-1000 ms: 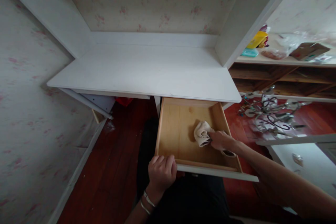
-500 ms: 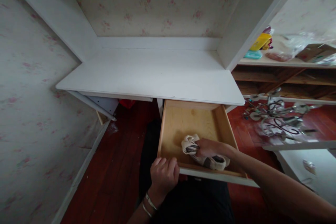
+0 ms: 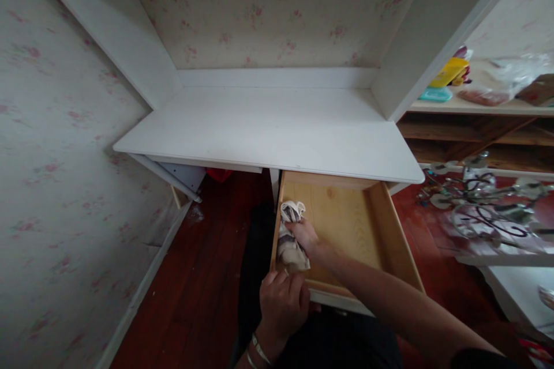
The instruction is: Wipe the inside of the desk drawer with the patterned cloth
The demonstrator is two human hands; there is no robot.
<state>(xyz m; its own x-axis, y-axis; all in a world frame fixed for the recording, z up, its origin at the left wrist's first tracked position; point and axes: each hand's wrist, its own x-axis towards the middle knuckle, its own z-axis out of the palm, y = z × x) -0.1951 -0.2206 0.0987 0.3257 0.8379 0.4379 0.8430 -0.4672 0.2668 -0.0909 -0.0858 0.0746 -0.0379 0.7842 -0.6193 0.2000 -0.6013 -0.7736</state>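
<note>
A pale wooden drawer (image 3: 346, 213) is pulled out from under the white desk (image 3: 268, 127). Inside it, my right hand (image 3: 305, 237) grips a cream cloth (image 3: 293, 255) with dark stripes. The cloth is bunched and lies along the drawer's left wall, on its floor. My left hand (image 3: 283, 302), with bangles at the wrist, has its fingers curled over the drawer's front edge near the left corner. The underside of the right hand's fingers is hidden by the hand and cloth.
Flowered wallpaper covers the wall (image 3: 52, 184) on the left. To the right, a chandelier (image 3: 489, 202) with curled arms lies over the red wooden floor (image 3: 208, 277). Behind it is a low shelf (image 3: 467, 105) with a yellow item (image 3: 450, 72) and plastic bags on top.
My right hand has moved the cloth from the drawer's front middle to its left side. The left hand stays on the front edge. The whole view has shifted slightly.
</note>
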